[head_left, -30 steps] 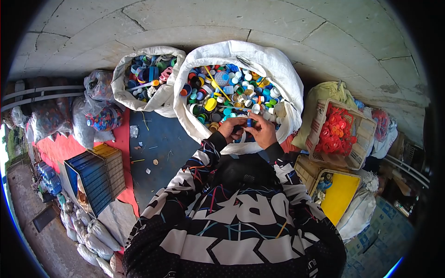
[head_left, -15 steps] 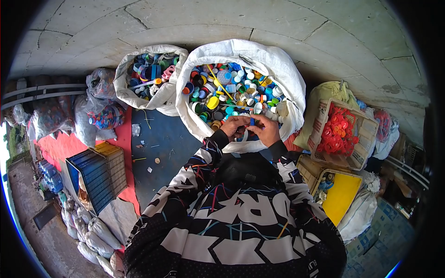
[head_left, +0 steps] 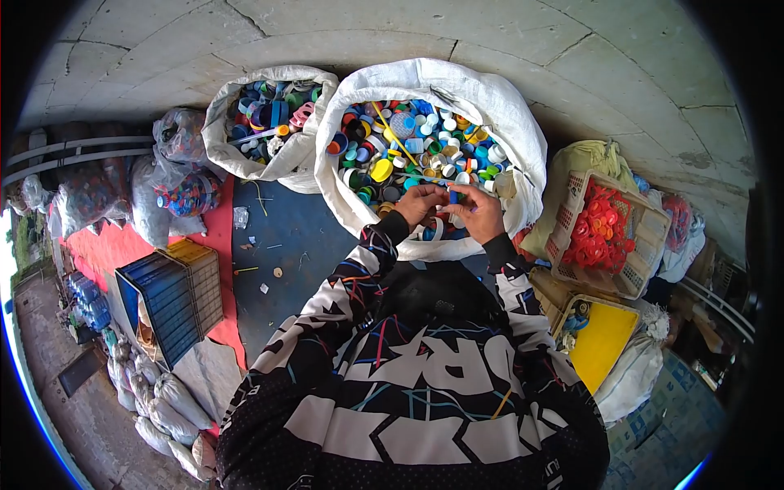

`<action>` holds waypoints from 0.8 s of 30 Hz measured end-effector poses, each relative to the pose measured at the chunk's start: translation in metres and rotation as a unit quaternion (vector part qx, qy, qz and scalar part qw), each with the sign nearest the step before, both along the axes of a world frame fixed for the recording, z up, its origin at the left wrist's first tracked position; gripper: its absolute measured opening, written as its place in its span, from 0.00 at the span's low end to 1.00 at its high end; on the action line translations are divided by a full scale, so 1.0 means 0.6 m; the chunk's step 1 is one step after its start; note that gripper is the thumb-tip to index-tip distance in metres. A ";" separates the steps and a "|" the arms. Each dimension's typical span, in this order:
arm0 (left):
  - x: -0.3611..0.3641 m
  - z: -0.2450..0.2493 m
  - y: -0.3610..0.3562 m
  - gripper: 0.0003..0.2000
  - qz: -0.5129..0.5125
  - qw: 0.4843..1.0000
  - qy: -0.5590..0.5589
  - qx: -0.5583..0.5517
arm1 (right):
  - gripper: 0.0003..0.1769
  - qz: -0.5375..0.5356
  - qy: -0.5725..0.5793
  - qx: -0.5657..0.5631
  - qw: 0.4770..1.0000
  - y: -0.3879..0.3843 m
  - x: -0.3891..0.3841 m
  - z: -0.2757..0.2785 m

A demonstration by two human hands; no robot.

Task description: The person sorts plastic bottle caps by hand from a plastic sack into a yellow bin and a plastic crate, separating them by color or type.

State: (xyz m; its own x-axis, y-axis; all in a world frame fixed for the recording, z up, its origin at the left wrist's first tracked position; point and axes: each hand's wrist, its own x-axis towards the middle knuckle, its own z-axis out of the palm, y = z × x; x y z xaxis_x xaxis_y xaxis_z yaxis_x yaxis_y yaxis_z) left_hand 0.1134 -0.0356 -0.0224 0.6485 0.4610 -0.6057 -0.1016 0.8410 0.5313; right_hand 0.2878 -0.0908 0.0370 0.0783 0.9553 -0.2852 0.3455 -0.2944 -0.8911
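A large white woven sack (head_left: 529,155) stands in front of me, filled with bottle caps (head_left: 390,192) of many colours. Over its near side, both my hands come together around a small blue bottle cap (head_left: 454,197). My right hand (head_left: 480,216) pinches this cap between thumb and fingers. Curled fingers of my left hand (head_left: 420,205) meet it from the other side, and they look closed on the same piece. A yellow stick (head_left: 394,134) lies across the heap beyond my hands.
A smaller white sack (head_left: 214,135) of mixed plastic pieces adjoins at left. At right, a crate (head_left: 563,237) holds red caps (head_left: 603,229), above a yellow panel (head_left: 603,343). A blue-and-yellow crate (head_left: 175,302) stands left. Filled bags (head_left: 175,400) line the lower left; a wall (head_left: 367,24) rises behind.
Both hands have shifted slightly up and away from me over the sack, still together at the blue cap. The whole view has tilted a little.
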 end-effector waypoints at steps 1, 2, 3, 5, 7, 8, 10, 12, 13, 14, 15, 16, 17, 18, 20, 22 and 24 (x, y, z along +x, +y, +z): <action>-0.003 0.011 0.009 0.09 0.000 1.000 0.006 0.023 | 0.18 -0.022 0.004 0.033 0.999 0.001 0.006 -0.008; -0.011 0.001 0.015 0.09 -0.030 0.982 0.080 0.169 | 0.18 -0.044 0.007 0.068 0.997 0.003 0.013 -0.018; -0.021 -0.016 0.020 0.10 -0.058 0.936 0.152 0.312 | 0.16 -0.077 0.015 0.084 0.993 0.000 0.023 -0.038; -0.031 0.005 0.022 0.11 -0.151 0.872 0.260 0.385 | 0.12 -0.084 -0.045 -0.004 0.995 -0.016 0.076 -0.092; -0.025 0.008 0.014 0.11 -0.245 0.822 0.290 0.425 | 0.10 -0.024 -0.083 -0.039 0.996 -0.029 0.095 -0.119; -0.021 0.009 0.008 0.11 -0.291 0.792 0.304 0.443 | 0.09 0.019 -0.098 -0.041 0.994 -0.038 0.098 -0.124; -0.016 0.003 -0.015 0.09 -0.357 0.728 0.307 0.498 | 0.08 0.091 -0.156 -0.050 0.982 -0.048 0.087 -0.108; -0.010 -0.001 -0.034 0.11 -0.431 0.656 0.326 0.527 | 0.07 0.146 -0.241 -0.066 0.957 -0.054 0.052 -0.087; -0.005 0.019 -0.030 0.12 -0.459 0.658 0.342 0.489 | 0.09 0.168 -0.273 -0.095 0.943 -0.050 0.036 -0.060; -0.007 0.014 -0.033 0.12 -0.455 0.639 0.365 0.502 | 0.11 0.186 -0.291 -0.102 0.933 -0.051 0.024 -0.053; -0.011 0.006 -0.036 0.12 -0.450 0.618 0.388 0.514 | 0.12 0.205 -0.308 -0.109 0.923 -0.053 0.014 -0.048; -0.018 0.000 -0.038 0.13 -0.444 0.598 0.412 0.525 | 0.14 0.225 -0.325 -0.116 0.911 -0.056 0.008 -0.045; -0.028 -0.007 -0.035 0.15 -0.463 0.611 0.418 0.488 | 0.17 0.240 -0.341 -0.122 0.901 -0.059 0.005 -0.050; -0.036 0.003 -0.034 0.15 -0.451 0.615 0.417 0.494 | 0.17 0.237 -0.352 -0.132 0.896 -0.060 0.001 -0.050; -0.047 0.025 -0.036 0.16 -0.429 0.624 0.414 0.506 | 0.17 0.229 -0.374 -0.153 0.886 -0.063 -0.004 -0.050; -0.058 0.005 -0.045 0.18 -0.405 0.631 0.405 0.523 | 0.18 0.221 -0.370 -0.163 0.887 -0.066 -0.004 -0.047; -0.060 0.004 -0.046 0.18 -0.380 0.642 0.395 0.536 | 0.18 0.216 -0.370 -0.158 0.890 -0.068 -0.005 -0.049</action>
State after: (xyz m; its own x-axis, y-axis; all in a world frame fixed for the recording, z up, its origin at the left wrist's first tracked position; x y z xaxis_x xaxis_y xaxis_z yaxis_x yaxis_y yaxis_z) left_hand 0.0772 -0.0631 -0.0200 0.6188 0.6196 -0.4829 0.7790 -0.4046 0.4790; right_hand 0.2850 -0.1317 0.0077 0.0023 0.8228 -0.5683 0.9446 -0.1884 -0.2690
